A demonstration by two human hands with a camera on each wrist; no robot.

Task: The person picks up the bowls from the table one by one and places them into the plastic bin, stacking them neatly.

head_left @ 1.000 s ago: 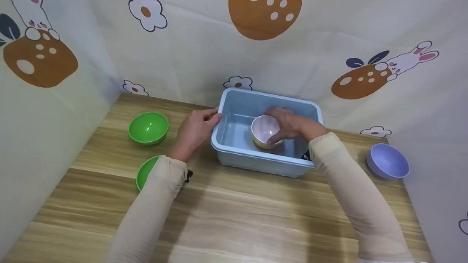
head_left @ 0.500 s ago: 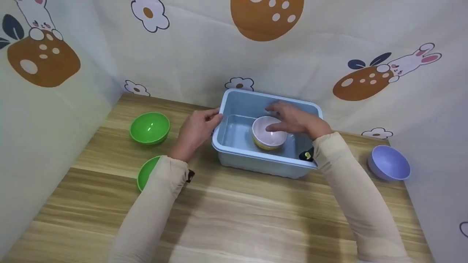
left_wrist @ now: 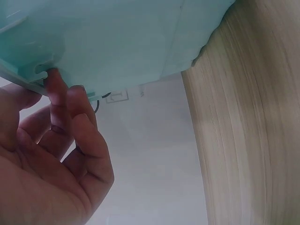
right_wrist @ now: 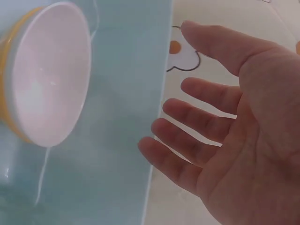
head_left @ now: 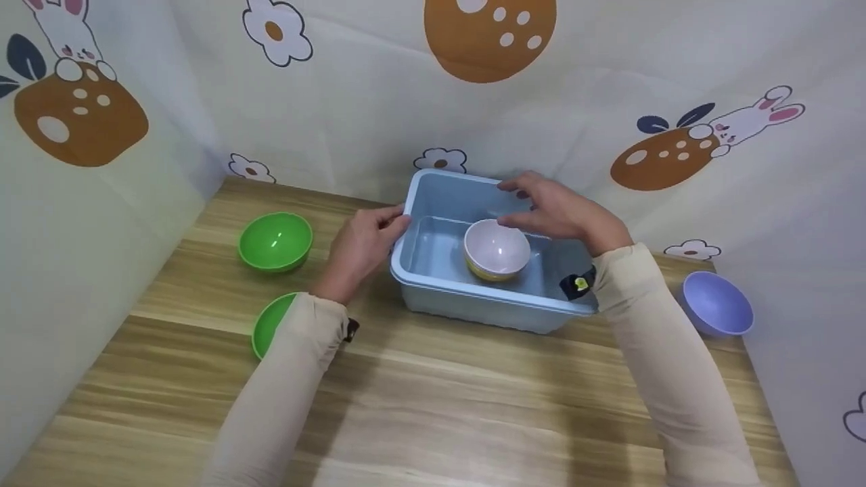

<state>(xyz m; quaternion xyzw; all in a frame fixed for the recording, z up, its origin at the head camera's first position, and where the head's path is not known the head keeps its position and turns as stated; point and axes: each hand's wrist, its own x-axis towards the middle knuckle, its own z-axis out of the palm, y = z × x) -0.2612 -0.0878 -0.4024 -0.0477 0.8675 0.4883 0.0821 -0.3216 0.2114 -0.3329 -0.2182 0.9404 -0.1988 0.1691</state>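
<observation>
A light blue plastic bin (head_left: 467, 289) stands against the patterned cloth at the back of the table. In it sits a white bowl (head_left: 496, 247), upright, with yellow showing on the outside below its rim. My left hand (head_left: 362, 243) pinches the bin's left rim between thumb and fingers; the left wrist view has these fingers (left_wrist: 58, 91) curled under the edge. My right hand (head_left: 558, 211) hovers over the bin's back right part, fingers spread and holding nothing. The right wrist view has the bowl (right_wrist: 51, 75) apart from the fingertips (right_wrist: 149, 146).
Left of the bin are two green bowls, one farther back (head_left: 275, 242) and a nearer one (head_left: 269, 325) partly hidden by the left sleeve (head_left: 277, 392). A purple bowl (head_left: 716, 304) stands at the table's right edge. Patterned cloth (head_left: 338, 101) hangs behind and at both sides.
My right hand has let go of the white bowl and risen up and to the right, away from it. The bowl stays in the bin, and my left hand keeps its hold on the rim.
</observation>
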